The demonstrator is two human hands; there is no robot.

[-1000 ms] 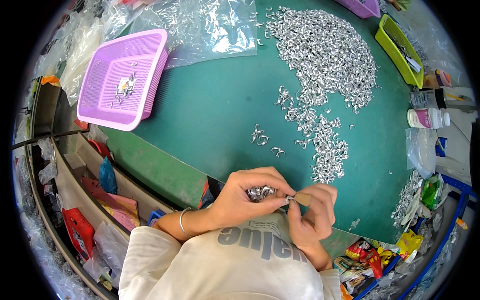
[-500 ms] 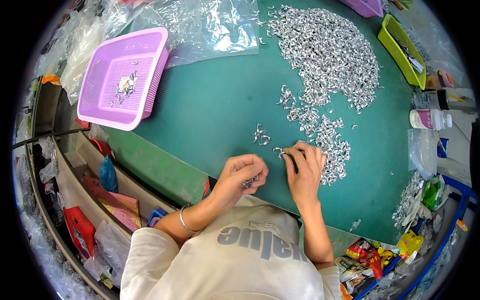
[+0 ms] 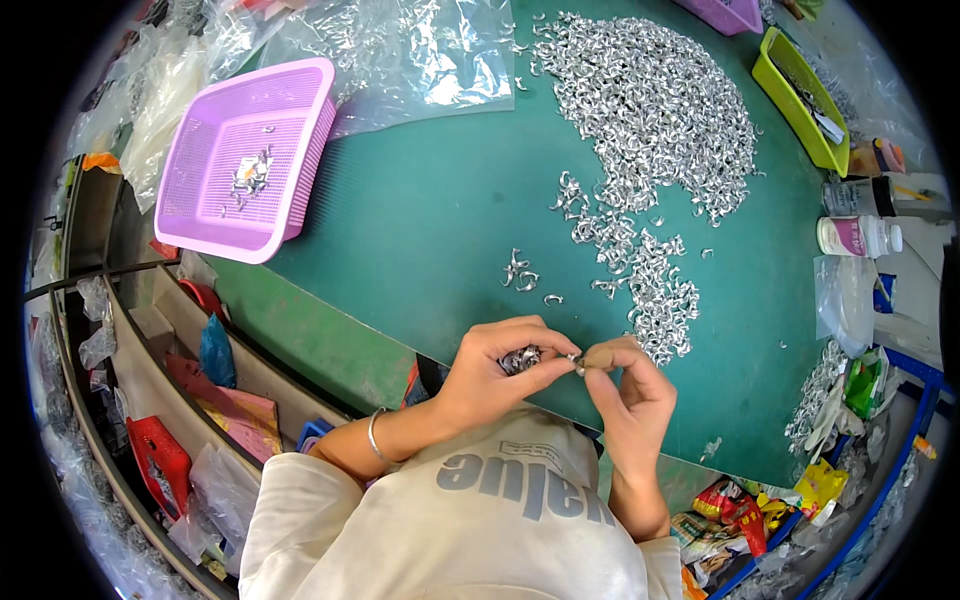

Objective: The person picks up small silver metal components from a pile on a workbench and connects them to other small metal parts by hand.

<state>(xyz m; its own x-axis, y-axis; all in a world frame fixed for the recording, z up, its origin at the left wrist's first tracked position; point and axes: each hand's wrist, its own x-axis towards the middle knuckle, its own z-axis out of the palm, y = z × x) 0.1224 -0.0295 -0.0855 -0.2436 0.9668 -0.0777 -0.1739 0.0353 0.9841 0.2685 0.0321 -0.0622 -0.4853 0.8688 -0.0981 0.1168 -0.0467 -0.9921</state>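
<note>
left hand [image 3: 495, 372] curled shut round a small bunch of shiny silver metal clips [image 3: 520, 358], thumb and fingers closed on them. right hand [image 3: 625, 385] pinching one small silver clip [image 3: 578, 362] between thumb and fingertips, tips of both hands touching over the near edge of the green table mat [image 3: 420, 220]. just beyond the right hand, a loose trail of the same clips [image 3: 660, 300], running up to the big silver heap [image 3: 650, 100]. well left and beyond the left hand, pink plastic mesh basket [image 3: 245, 160] with few clips inside. lime green tray [image 3: 800, 95] far right.
</note>
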